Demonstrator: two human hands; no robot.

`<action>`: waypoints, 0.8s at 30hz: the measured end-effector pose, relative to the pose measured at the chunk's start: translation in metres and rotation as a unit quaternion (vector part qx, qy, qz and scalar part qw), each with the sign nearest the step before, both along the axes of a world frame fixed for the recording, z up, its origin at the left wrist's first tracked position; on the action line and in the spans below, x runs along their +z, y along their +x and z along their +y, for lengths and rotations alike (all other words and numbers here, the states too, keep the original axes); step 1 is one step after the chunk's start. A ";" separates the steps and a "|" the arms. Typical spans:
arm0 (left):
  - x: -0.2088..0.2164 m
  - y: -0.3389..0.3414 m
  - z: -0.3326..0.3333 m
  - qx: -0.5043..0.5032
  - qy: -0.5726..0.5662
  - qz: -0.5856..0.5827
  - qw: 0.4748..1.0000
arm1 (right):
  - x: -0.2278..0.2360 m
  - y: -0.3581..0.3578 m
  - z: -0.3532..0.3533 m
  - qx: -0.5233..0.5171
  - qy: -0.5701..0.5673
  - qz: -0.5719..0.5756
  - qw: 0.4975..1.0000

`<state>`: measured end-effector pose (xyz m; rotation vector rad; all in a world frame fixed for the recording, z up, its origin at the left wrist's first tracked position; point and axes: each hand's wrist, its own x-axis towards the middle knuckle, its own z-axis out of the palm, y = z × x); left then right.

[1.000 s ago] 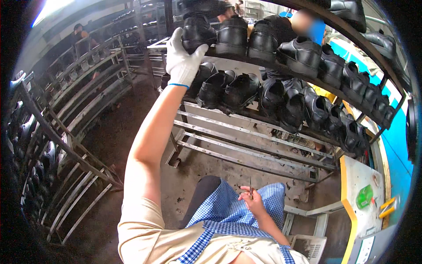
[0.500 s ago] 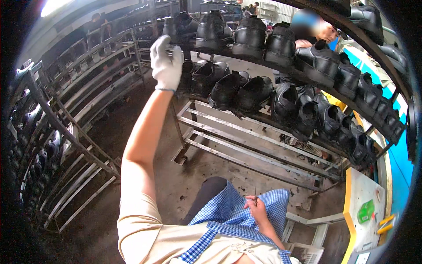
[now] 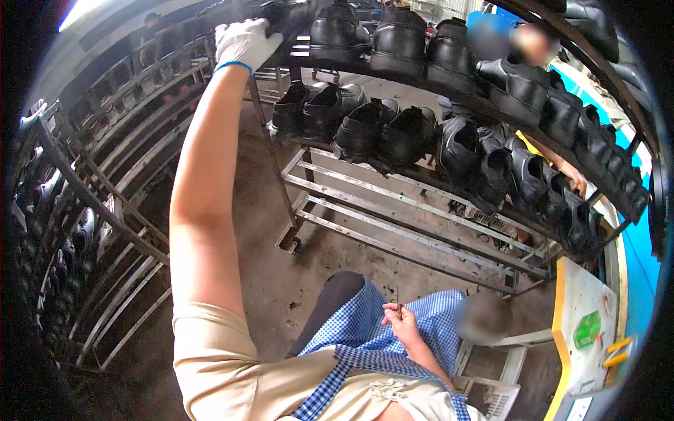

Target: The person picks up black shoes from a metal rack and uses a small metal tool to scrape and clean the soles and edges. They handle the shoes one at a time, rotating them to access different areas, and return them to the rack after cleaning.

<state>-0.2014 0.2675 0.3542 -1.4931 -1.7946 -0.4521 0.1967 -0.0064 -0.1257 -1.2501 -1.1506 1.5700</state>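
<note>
1. My gloved left hand [image 3: 242, 43] reaches up to the top shelf of the metal shoe rack [image 3: 421, 210], fingers closed on the end black shoe [image 3: 284, 15].
2. My bare right hand [image 3: 401, 324] rests loosely curled over my checked apron [image 3: 365, 344], pinching something too small to tell.
3. I judge a firm grip before lifting best, clear of the neighbouring shoes [image 3: 400, 35].

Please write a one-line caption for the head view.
Gloved left hand reaches a black shoe on the top rack; bare right hand rests on checked apron.
</note>
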 end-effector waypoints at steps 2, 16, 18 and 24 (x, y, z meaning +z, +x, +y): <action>-0.006 -0.005 -0.020 -0.035 -0.032 -0.011 0.999 | 0.000 0.001 0.000 -0.005 0.010 0.012 1.000; -0.200 0.070 -0.229 -0.348 0.160 -0.848 0.367 | 0.086 -0.014 0.025 0.033 0.136 -0.031 0.990; -0.236 0.095 -0.240 -0.334 0.095 -0.899 0.266 | 0.121 -0.030 0.028 0.049 0.167 -0.024 0.985; -0.289 0.141 -0.249 -0.334 -0.115 -0.936 -0.007 | 0.164 -0.062 0.054 -0.017 0.328 0.003 0.945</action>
